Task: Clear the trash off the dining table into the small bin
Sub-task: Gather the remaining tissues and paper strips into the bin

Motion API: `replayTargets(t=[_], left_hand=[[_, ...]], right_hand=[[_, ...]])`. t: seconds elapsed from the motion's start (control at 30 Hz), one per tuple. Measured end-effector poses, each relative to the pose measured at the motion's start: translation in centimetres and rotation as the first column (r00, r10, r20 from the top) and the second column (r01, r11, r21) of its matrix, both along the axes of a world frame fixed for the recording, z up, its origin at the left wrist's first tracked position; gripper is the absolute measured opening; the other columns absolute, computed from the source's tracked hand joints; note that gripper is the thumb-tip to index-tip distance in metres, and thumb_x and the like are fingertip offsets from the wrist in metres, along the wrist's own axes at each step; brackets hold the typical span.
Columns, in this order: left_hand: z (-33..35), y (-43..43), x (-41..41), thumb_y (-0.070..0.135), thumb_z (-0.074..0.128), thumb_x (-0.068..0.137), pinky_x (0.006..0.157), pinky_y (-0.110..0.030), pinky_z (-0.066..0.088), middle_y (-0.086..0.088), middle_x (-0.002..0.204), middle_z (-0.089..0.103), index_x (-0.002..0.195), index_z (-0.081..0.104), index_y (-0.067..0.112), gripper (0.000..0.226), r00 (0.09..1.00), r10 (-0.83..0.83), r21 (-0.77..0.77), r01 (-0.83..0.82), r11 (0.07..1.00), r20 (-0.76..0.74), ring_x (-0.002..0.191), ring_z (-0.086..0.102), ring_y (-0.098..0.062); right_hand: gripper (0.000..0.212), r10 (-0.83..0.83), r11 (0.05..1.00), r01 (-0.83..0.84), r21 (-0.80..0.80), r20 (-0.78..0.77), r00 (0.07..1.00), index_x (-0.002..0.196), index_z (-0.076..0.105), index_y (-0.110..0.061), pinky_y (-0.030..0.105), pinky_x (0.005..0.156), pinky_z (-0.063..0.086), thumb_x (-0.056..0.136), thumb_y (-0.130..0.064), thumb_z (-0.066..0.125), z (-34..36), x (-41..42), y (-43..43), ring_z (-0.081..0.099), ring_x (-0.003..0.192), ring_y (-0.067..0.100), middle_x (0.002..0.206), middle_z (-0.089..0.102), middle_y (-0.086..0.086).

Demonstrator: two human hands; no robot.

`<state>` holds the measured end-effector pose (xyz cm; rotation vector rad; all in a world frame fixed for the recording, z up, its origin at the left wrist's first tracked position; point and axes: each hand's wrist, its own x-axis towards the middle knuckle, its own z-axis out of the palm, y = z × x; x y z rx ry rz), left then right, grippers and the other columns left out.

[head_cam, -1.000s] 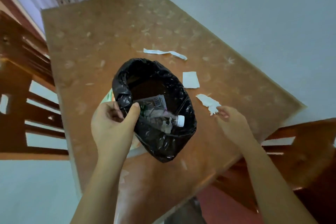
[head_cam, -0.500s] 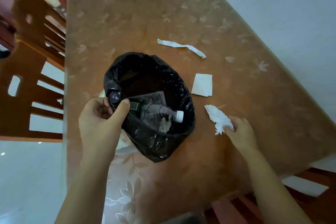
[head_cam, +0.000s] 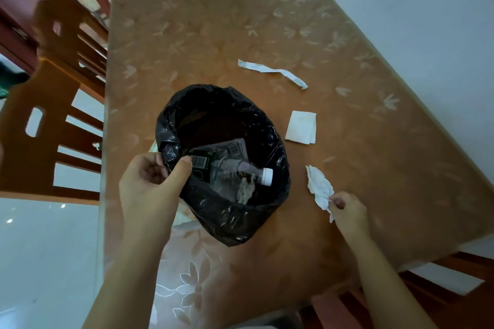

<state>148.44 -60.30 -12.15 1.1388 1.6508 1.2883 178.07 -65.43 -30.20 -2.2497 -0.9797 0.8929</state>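
A small bin lined with a black bag [head_cam: 230, 219] stands on the brown dining table [head_cam: 219, 35]. Inside lie a clear plastic bottle [head_cam: 240, 172] with a white cap, a wrapper and a crumpled tissue. My left hand [head_cam: 152, 184] grips the bag's near rim between thumb and fingers. My right hand [head_cam: 347, 211] pinches the near end of a crumpled white tissue [head_cam: 319, 187] to the right of the bin. A folded white napkin [head_cam: 301, 127] lies beyond the tissue, and a long torn paper strip [head_cam: 272, 72] lies farther back.
A wooden chair [head_cam: 34, 120] stands at the table's left side, another chair [head_cam: 459, 283] at the lower right. A white wall runs along the table's right edge. The table's far half shows only its flowered cloth.
My right hand has closed its fingertips on the crumpled tissue's near end and drawn it slightly toward me. The left hand keeps its hold on the bag rim; the view has shifted.
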Motion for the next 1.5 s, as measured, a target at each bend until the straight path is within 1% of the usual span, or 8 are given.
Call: replayTargets(t=[0.2, 0.43, 0.6, 0.83, 1.03, 1.17, 1.27, 1.5], left_hand=[[0.5, -1.4, -2.2, 0.033, 0.069, 0.066, 0.067, -0.044, 0.048, -0.017, 0.075, 0.051, 0.076, 0.05, 0.002, 0.037, 0.999, -0.048, 0.019, 0.048, 0.999, 0.008, 0.07, 0.05, -0.025], [0.8, -3.3, -6.2, 0.026, 0.07, 0.071, 0.071, -0.056, 0.05, -0.032, 0.08, 0.053, 0.071, 0.048, 0.005, 0.03, 0.999, -0.025, 0.041, 0.024, 0.999, 0.022, 0.07, 0.051, -0.031], [0.3, -3.7, -8.9, 0.026, 0.07, 0.072, 0.072, -0.055, 0.052, -0.03, 0.083, 0.056, 0.077, 0.051, 0.002, 0.031, 1.0, 0.012, 0.042, -0.013, 0.999, 0.011, 0.081, 0.057, -0.044], [0.6, -4.5, -12.3, 0.043, 0.068, 0.062, 0.065, -0.052, 0.053, -0.011, 0.066, 0.052, 0.063, 0.048, 0.022, 0.029, 0.999, 0.023, 0.027, -0.024, 0.999, 0.032, 0.067, 0.056, -0.029], [-0.1, -4.2, -14.6, 0.042, 0.067, 0.061, 0.056, -0.038, 0.045, -0.004, 0.062, 0.043, 0.065, 0.047, 0.016, 0.033, 0.999, -0.018, 0.075, 0.016, 0.997, 0.033, 0.058, 0.044, -0.011], [-0.8, -3.5, -15.2, 0.031, 0.07, 0.07, 0.053, -0.028, 0.041, -0.001, 0.061, 0.042, 0.068, 0.049, 0.013, 0.027, 0.999, -0.039, 0.095, 0.037, 0.995, 0.019, 0.052, 0.04, -0.001], [-0.7, -2.5, -14.7, 0.04, 0.068, 0.067, 0.053, -0.03, 0.041, 0.002, 0.061, 0.043, 0.067, 0.05, 0.018, 0.028, 0.999, -0.042, 0.084, 0.041, 0.996, 0.011, 0.052, 0.04, -0.002], [0.4, 1.9, -10.6, 0.029, 0.071, 0.073, 0.057, -0.037, 0.043, 0.004, 0.059, 0.043, 0.07, 0.047, 0.01, 0.031, 0.999, -0.033, 0.095, 0.033, 0.995, 0.002, 0.053, 0.042, -0.005]], right_hand=[[0.009, -0.088, 0.986, 0.095, 0.134, -0.059, 0.994, 0.08, 0.062, -0.013, 0.038, 0.077, 0.048, 0.079, -0.005, 0.058, 3.2, -2.4, -1.3, 0.061, 0.081, 0.029, 0.085, 0.067, 0.015], [0.018, -0.056, 0.935, 0.061, 0.349, -0.024, 0.998, 0.073, 0.061, -0.024, 0.014, 0.054, 0.039, 0.076, -0.006, 0.063, 9.4, -6.2, -0.4, 0.057, 0.069, 0.018, 0.077, 0.064, 0.005], [0.029, 0.021, 0.873, -0.006, 0.488, -0.024, 1.0, 0.068, 0.059, -0.032, 0.007, 0.055, 0.041, 0.076, -0.004, 0.064, 14.0, -10.0, 0.2, 0.057, 0.066, 0.013, 0.073, 0.063, -0.002], [0.03, 0.341, 0.804, -0.294, 0.517, 0.005, 0.94, 0.071, 0.061, -0.032, 0.011, 0.055, 0.043, 0.077, -0.003, 0.064, 16.7, -18.7, 0.6, 0.05, 0.059, 0.002, 0.07, 0.06, -0.005], [0.022, 0.491, 0.776, -0.434, 0.459, -0.007, 0.871, 0.082, 0.064, -0.029, 0.011, 0.059, 0.046, 0.08, -0.007, 0.063, 16.3, -24.2, 1.2, 0.057, 0.068, 0.001, 0.081, 0.063, -0.007], [0.025, 0.447, 0.8, -0.378, 0.465, -0.041, 0.894, 0.089, 0.063, -0.036, 0.009, 0.068, 0.049, 0.08, -0.013, 0.064, 15.6, -24.1, 0.9, 0.061, 0.082, -0.002, 0.093, 0.068, -0.011], [0.025, 0.342, 0.83, -0.301, 0.469, -0.002, 0.94, 0.088, 0.061, -0.036, 0.009, 0.068, 0.048, 0.08, -0.012, 0.064, 14.6, -21.9, 1.1, 0.06, 0.08, -0.002, 0.09, 0.066, -0.014], [0.013, 0.081, 0.914, -0.096, 0.394, 0.055, 0.995, 0.095, 0.064, -0.016, 0.005, 0.062, 0.041, 0.082, -0.013, 0.061, 11.6, -13.0, 5.5, 0.057, 0.078, 0.009, 0.093, 0.065, 0.002]])
